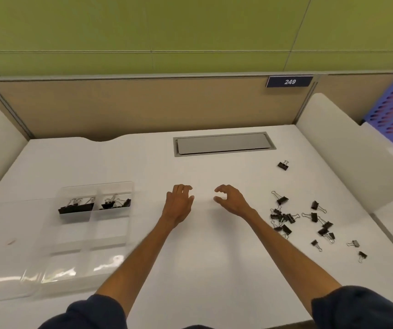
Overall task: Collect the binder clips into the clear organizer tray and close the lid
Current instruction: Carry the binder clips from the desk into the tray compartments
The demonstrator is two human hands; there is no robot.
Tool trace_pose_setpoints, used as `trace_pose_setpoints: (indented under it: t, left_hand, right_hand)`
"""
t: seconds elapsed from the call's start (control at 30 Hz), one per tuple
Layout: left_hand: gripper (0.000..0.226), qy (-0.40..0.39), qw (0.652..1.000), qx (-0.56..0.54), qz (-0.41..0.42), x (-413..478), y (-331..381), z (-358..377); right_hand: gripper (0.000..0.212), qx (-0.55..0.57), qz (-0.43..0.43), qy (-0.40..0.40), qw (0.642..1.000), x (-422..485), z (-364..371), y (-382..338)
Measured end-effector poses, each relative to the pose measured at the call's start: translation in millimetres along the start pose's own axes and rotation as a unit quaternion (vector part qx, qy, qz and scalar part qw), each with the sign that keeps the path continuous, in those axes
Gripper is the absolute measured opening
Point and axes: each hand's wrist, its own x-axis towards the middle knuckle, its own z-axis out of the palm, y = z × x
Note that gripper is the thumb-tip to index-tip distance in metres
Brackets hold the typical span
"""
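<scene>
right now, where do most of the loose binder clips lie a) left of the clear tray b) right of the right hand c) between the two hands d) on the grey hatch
b: the loose binder clips lie scattered on the table to the right of the right hand

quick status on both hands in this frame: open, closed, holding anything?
Left hand: open, fingers relaxed, holding nothing.
Right hand: open, fingers loosely curled, holding nothing.
</scene>
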Motion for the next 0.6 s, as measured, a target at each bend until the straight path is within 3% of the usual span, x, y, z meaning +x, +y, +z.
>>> trace_pose_setpoints:
  t: [0.47, 0.6]
  left_hand:
    - [0.038, -0.079, 0.994, -0.043, 0.058, 54, 168, 73]
    - [0.038, -0.079, 0.993, -0.051, 0.075, 68, 204, 90]
  right_hand:
    - [0.024, 0.010, 0.104, 0.084, 0.991, -30, -96, 157]
    - [0.020, 0.051, 0.111, 0.150, 0.981, -31, -119, 178]
